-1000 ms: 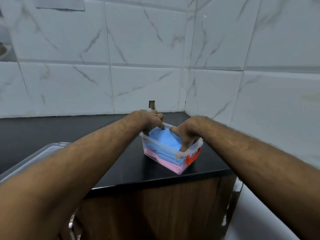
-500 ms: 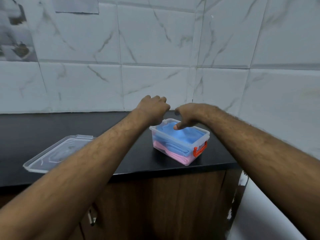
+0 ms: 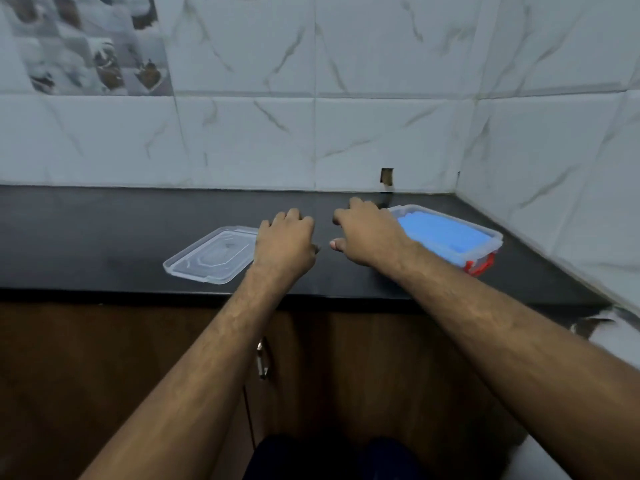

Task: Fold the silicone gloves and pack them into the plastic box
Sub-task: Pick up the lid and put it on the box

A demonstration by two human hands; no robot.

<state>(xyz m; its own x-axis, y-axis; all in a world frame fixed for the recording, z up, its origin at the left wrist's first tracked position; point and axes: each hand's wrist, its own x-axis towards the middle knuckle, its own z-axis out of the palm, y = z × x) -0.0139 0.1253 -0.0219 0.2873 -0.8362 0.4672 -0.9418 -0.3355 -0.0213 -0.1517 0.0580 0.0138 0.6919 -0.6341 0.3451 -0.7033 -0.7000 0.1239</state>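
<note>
Gloves packed; the lid (image 3: 214,255) is reached for.
Nothing is held by either loosely curled hand, left (image 3: 284,242) or right (image 3: 367,237); the plastic box (image 3: 486,245) needs closing.

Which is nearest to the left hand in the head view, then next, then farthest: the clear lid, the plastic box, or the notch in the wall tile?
From the left hand:
1. Clear lid, lying flat on the counter just to its left, partly behind the hand.
2. Plastic box, off to the right past the right hand, blue glove on top.
3. Tile notch, on the back wall.
</note>
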